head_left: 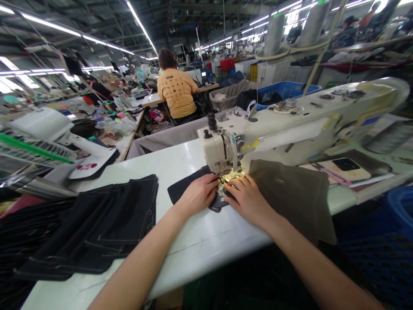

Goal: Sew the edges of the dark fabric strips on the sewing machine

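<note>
Both of my hands are at the needle area of a white industrial sewing machine (pixel 219 150). My left hand (pixel 201 191) rests on a small black fabric piece (pixel 183 187), its fingers bent together and tips beside the presser foot. On the other side, my right hand (pixel 248 200) has its fingers somewhat apart, the tips near a brass-coloured, lit metal part (pixel 232 175). The needle and the cloth under the fingers are largely hidden. Behind my right hand an olive fabric panel (pixel 290 189) spreads over the table and droops past its front edge.
Stacked black stitched pieces (pixel 125 215) lie at the left on the white table (pixel 180 157). A phone (pixel 346 164) and pink-handled scissors (pixel 337 175) are at the right, above a blue basket (pixel 380 249). A person in a yellow shirt (pixel 178 92) sits ahead.
</note>
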Demonstrator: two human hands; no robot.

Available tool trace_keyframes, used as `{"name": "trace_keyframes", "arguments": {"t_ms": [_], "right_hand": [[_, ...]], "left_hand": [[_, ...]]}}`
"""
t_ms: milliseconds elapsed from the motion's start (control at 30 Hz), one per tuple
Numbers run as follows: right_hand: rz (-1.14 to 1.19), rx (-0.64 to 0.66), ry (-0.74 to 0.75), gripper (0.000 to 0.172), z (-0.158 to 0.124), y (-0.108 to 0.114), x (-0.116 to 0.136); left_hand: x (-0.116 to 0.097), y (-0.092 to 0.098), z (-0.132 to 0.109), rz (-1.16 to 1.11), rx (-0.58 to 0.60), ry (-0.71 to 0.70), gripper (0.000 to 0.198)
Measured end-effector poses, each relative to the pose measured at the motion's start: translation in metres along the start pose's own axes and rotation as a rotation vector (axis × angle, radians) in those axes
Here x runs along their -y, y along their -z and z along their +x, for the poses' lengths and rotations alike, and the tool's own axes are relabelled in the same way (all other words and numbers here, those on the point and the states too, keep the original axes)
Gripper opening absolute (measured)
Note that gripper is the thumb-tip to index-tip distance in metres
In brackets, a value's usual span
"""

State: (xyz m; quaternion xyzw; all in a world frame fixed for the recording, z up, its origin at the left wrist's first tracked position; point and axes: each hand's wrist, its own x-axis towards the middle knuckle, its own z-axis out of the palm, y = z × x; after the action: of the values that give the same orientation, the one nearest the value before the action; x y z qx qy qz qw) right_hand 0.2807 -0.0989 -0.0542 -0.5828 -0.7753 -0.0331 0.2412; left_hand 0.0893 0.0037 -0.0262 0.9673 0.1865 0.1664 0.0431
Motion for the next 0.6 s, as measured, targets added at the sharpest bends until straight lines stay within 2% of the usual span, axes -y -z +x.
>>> {"name": "trace_keyframes", "arguments": {"t_ms": [333, 467, 600], "right_hand": [[0.024, 0.000, -0.021, 0.028, -0.004, 0.003, 0.006], [0.062, -0.005, -0.048, 0.027, -0.010, 0.002, 0.010], [0.081, -0.047, -0.082, 0.029, -0.020, 0.001, 0.007]], "left_hand": [[0.000, 0.002, 0.000, 0.002, 0.017, 0.024, 0.032], [0.005, 0.004, 0.004, 0.012, 0.075, 0.076, 0.038], [0.002, 0.015, 0.004, 0.073, 0.156, 0.131, 0.041]]}}
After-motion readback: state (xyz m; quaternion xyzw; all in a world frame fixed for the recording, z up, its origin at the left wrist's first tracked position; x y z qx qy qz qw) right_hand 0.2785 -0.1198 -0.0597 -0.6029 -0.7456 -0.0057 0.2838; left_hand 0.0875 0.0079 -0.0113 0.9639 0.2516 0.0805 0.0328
